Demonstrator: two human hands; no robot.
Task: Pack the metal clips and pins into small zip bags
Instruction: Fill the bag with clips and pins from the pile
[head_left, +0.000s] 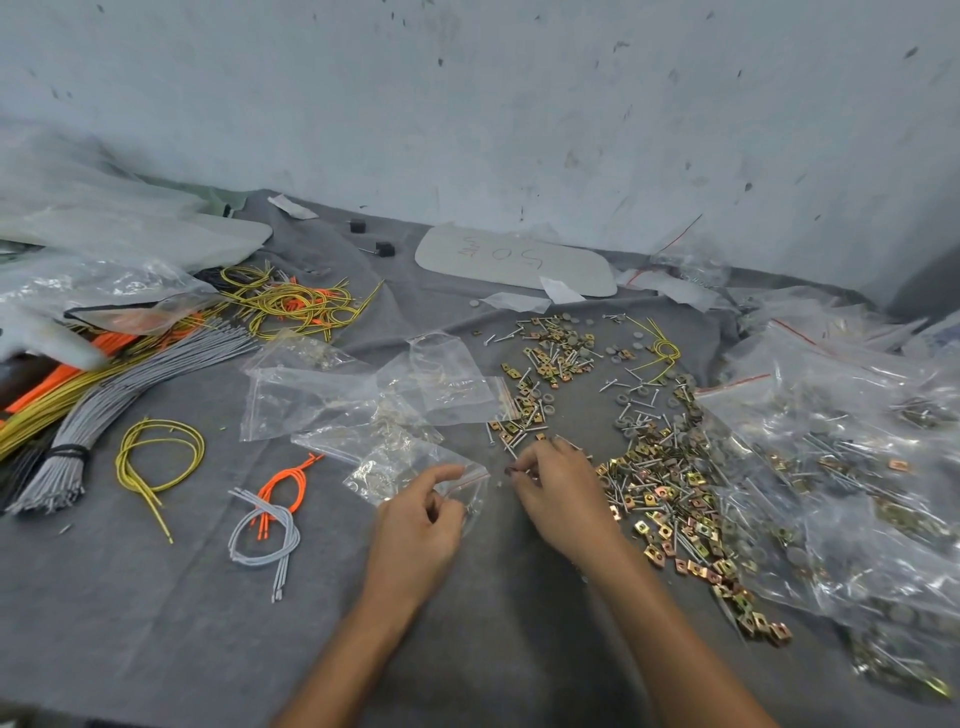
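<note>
Left hand (415, 525) pinches open the mouth of the small zip bag (387, 467) on the tabletop (156, 623), beside the right hand (561, 499), whose curled fingers appear to pinch pins (511, 448) from the adjacent heap of clips (670, 493), shortening each transfer.

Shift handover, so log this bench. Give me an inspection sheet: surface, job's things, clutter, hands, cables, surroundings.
Surface: grey cloth, creased, covers the table.
Job's things: metal clips and pins heaped loose right of the hands; small zip bag at the left hand.
Clutter: clear zip bags behind the hands; big bags of parts at right; white oval plate with writing near the wall.
Hands: left hand pinches the small zip bag's mouth; right hand, fingers curled, at the heap's edge, hold unclear.
Cables: grey cord bundle, yellow loops, orange and grey cords, all at left.
Surroundings: scuffed pale wall.
</note>
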